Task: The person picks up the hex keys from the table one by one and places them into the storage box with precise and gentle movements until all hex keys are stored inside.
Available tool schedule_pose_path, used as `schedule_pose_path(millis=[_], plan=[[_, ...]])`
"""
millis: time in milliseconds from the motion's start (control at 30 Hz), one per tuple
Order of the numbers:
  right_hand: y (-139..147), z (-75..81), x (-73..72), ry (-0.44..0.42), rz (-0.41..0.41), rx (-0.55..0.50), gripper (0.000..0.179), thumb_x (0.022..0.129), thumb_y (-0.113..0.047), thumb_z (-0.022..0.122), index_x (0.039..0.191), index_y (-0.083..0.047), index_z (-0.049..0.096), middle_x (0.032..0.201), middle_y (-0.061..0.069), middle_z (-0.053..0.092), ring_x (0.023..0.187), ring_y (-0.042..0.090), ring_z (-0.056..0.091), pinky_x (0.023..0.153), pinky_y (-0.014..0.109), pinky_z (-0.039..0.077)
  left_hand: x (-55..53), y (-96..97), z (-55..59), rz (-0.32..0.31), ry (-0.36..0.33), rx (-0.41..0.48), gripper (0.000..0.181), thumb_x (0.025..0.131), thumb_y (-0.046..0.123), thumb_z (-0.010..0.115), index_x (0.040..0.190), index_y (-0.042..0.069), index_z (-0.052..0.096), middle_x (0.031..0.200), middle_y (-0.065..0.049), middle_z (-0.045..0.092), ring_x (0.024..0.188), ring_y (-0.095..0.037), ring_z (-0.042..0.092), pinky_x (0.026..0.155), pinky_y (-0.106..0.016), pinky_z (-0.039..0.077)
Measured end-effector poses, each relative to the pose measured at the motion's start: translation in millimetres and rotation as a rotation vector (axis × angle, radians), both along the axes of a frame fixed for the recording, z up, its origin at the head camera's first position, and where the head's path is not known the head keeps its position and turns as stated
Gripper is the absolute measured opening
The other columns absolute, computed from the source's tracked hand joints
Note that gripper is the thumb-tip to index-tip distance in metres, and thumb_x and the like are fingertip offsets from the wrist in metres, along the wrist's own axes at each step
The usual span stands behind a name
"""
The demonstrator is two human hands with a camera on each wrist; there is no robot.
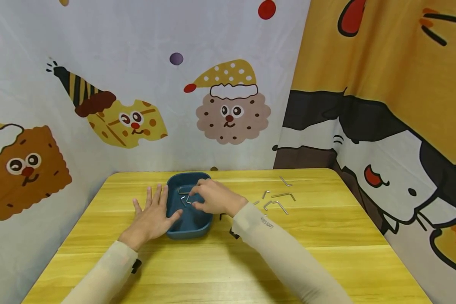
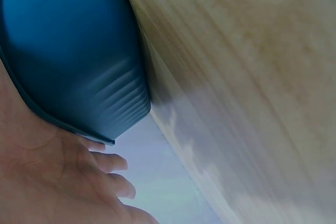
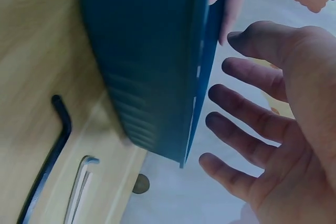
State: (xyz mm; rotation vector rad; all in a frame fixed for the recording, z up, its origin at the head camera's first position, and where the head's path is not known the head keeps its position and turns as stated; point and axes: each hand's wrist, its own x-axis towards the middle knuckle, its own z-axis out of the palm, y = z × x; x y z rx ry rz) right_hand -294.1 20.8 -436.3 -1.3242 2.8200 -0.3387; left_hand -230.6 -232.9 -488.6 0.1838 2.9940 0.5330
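Note:
A dark blue tray (image 1: 191,223) with rounded corners stands on the table, several L-shaped hex keys (image 1: 183,202) lying inside it. My left hand (image 1: 152,217) is at the tray's left side, fingers straight and spread, the thumb reaching over the rim. From the left wrist view, the palm (image 2: 42,177) lies along the tray wall (image 2: 73,61). Over the tray's right half is my right hand (image 1: 216,197), loosely bent fingers pointing down at a small silver hex key (image 1: 188,200). The right wrist view shows its fingers (image 3: 247,108) parted, with nothing between them.
Several silver hex keys (image 1: 284,195) lie scattered on the wooden table (image 1: 327,253) right of the tray. A black hex key (image 3: 50,163) and a silver one (image 3: 79,187) lie close beside the tray. Behind the table hangs a patterned curtain (image 1: 144,76).

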Motion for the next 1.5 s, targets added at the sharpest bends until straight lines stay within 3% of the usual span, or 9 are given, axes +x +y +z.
schedule_pose_path(millis=[533,767,1100,1500], plan=[[30,-8.1,15.4,0.094,0.039,-0.055,0.042,0.114,-0.033,0.079,0.152,-0.015,0.078,0.149,0.007,0.075,0.133,0.023,0.073,0.111,0.036,0.066,-0.8,-0.4,-1.6,0.001,0.018,-0.007,0.109,0.117,0.067,0.057,0.188,0.003,0.004,0.196,-0.029,0.0,0.18,-0.06,-0.012,0.128,-0.099,-0.01],[46,-11.0,22.6,0.062,0.001,-0.075,0.048,0.114,-0.033,0.079,0.158,-0.015,0.074,0.153,0.006,0.073,0.141,0.023,0.072,0.121,0.04,0.063,0.1,-0.1,-0.3,0.003,0.003,-0.006,0.11,0.117,0.066,0.057,0.187,0.002,0.002,0.195,-0.029,-0.004,0.179,-0.06,-0.015,0.128,-0.098,-0.011],[69,-20.9,28.8,0.064,-0.02,-0.121,0.049,0.112,-0.028,0.082,0.158,-0.013,0.073,0.149,0.006,0.074,0.124,0.02,0.074,0.108,0.038,0.067,0.9,-0.7,0.4,0.002,0.003,0.003,0.11,0.117,0.066,0.057,0.188,0.003,0.001,0.196,-0.028,-0.005,0.18,-0.058,-0.016,0.128,-0.097,-0.014],[107,-39.7,32.8,0.014,-0.069,-0.089,0.05,0.111,-0.028,0.083,0.157,-0.012,0.074,0.147,0.007,0.075,0.129,0.026,0.074,0.108,0.044,0.067,-0.5,-0.2,-0.5,0.001,-0.001,0.004,0.11,0.117,0.067,0.057,0.188,0.006,-0.001,0.196,-0.026,-0.005,0.18,-0.057,-0.016,0.128,-0.097,-0.014]])
